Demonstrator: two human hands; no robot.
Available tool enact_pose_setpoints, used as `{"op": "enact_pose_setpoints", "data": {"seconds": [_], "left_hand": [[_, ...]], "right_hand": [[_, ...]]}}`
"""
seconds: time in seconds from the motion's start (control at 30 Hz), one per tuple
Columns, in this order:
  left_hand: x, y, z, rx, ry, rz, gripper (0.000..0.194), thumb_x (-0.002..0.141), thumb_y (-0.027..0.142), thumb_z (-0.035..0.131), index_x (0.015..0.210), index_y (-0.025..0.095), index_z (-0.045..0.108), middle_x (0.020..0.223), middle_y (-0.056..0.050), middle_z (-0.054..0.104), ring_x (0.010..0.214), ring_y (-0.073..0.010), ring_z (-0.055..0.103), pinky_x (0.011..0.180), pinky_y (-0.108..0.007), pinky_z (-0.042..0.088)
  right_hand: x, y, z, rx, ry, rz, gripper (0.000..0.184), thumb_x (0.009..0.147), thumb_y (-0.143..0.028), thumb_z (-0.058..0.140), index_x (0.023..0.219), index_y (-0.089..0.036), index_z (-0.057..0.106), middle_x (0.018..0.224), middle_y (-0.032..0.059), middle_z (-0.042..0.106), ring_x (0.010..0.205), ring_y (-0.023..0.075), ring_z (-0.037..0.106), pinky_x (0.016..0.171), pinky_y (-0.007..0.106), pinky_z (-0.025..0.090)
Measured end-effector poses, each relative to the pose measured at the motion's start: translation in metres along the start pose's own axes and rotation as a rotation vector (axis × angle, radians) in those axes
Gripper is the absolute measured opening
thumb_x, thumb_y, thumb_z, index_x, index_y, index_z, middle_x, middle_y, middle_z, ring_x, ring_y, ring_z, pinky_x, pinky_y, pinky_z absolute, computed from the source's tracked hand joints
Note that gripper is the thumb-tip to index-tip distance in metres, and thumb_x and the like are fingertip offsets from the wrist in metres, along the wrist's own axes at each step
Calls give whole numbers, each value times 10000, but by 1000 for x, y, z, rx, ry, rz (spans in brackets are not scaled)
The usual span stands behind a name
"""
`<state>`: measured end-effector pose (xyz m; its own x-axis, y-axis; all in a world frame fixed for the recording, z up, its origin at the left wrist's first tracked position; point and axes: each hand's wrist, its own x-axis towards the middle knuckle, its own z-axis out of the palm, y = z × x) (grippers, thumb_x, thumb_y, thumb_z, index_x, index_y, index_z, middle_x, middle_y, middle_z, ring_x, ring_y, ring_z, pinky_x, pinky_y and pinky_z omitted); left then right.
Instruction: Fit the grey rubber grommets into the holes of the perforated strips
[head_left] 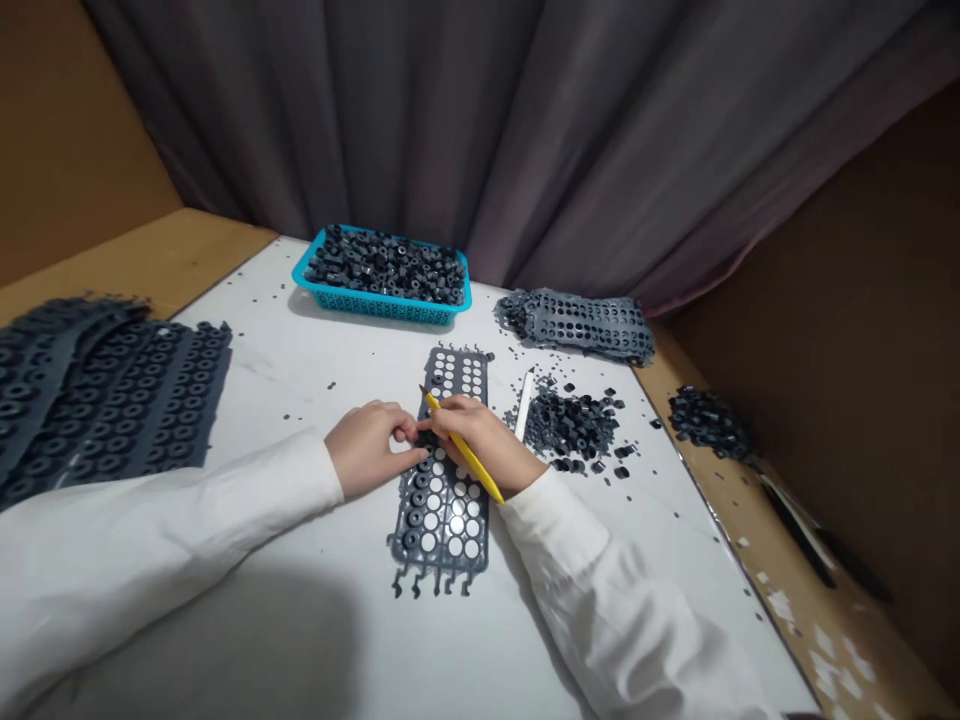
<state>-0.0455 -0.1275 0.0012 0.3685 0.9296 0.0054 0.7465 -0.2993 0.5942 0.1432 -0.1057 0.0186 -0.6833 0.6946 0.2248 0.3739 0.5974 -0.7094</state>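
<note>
Left hand: the left hand (367, 450) lies at center frame, fingers curled on the upper part of the perforated rubber sheet (401, 530); hidden fingertips leave any pinch impossible to tell.
Right hand: the right hand (472, 440) clenches a yellow pointed stylus (469, 455), its tip beside the left fingers.
Sheet: it lies flat on the white table (300, 350) beneath both hands, some holes holding dark rubber rings, others showing bare table.
Upper center: a blue plastic basket (375, 305) holds rubber rings (386, 268).
Right of sheet: a loose heap of rings (570, 425) lies just beside a white strip (523, 405).
Far left: stacked rubber sheets (112, 390) overlap the table edge.
</note>
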Motion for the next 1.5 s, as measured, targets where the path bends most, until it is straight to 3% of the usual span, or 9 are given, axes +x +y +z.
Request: {"op": "enact_pose_setpoints", "data": {"seconds": [0.27,0.6,1.0,1.17,1.33,1.5], "left_hand": [[-3,5,4,-46,65,-57,243,728,440,584,724,198,607,747,-12,618,796,-215,536,717,-345,357],[-2,7,11,-125,43,-55,193,747,385,573,706,204,630,715,13,619,787,-186,510,789,-375,280],[0,7,13,-72,51,-44,198,720,374,584,645,191,595,634,20,555,758,-179,488,769,-356,276],[-1,9,12,-64,47,-38,209,737,379,568,653,189,590,648,14,554,769,-184,486,762,-355,275],[-3,8,11,-70,45,-30,228,754,404,559,683,191,595,676,13,561,776,-183,490,772,-357,277],[-4,8,10,-43,79,-14,212,748,398,569,728,187,583,714,18,558,768,-176,507,781,-357,290]], "right_hand": [[-4,8,2,10,69,-6,165,810,-187,487,667,-234,419,901,42,693,917,198,614,827,362,455],[-10,13,11,195,158,107,167,827,-295,513,712,-228,411,882,58,702,868,180,667,757,311,511],[-9,12,17,244,208,197,205,809,-316,531,702,-239,375,783,60,694,832,210,674,721,318,512],[-7,10,15,255,201,207,215,796,-306,543,700,-233,364,821,66,697,855,200,667,748,316,495],[-10,14,8,420,171,191,227,757,-240,578,737,-221,353,958,100,694,923,197,643,820,351,465],[-15,12,4,540,412,235,191,777,-261,585,761,-211,402,936,72,701,928,203,638,871,384,446]]}}
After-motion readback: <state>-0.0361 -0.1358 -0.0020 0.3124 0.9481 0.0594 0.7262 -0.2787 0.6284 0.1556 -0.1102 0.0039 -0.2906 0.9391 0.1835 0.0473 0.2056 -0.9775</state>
